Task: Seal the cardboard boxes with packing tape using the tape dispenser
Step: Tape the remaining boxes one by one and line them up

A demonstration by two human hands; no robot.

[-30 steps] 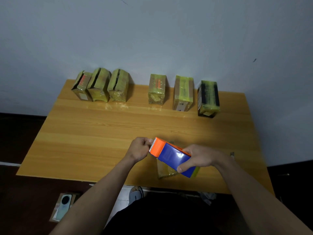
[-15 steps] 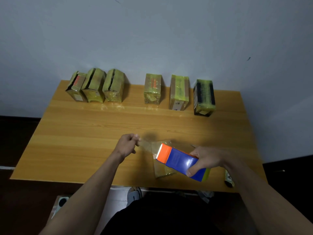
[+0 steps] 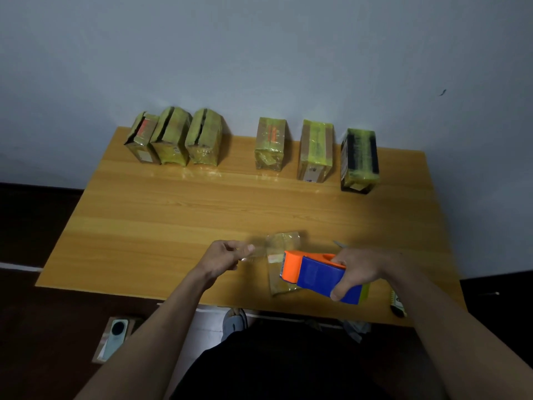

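Observation:
My right hand (image 3: 360, 269) grips a blue tape dispenser (image 3: 320, 275) with an orange cutter head, held just above the table's near edge. A strip of clear tape (image 3: 259, 252) runs from the cutter to my left hand (image 3: 227, 256), which pinches its free end. Under the tape and dispenser lies a small cardboard box (image 3: 281, 264) wrapped in clear tape, partly hidden by the dispenser. Several more taped boxes stand along the far edge: a tight group on the left (image 3: 173, 140) and others spaced to the right (image 3: 271, 144), (image 3: 315, 151), (image 3: 359, 160).
The wooden table (image 3: 173, 215) reaches to a grey wall. A small dark and green object (image 3: 398, 306) lies at the near right edge. On the floor at lower left is a phone (image 3: 115, 336) on a flat box, and a sandal (image 3: 235, 321) shows under the table.
My hands have drawn apart: the left pulled the tape end leftwards while the right carried the dispenser to the right and lower, stretching out a strip and uncovering the small box.

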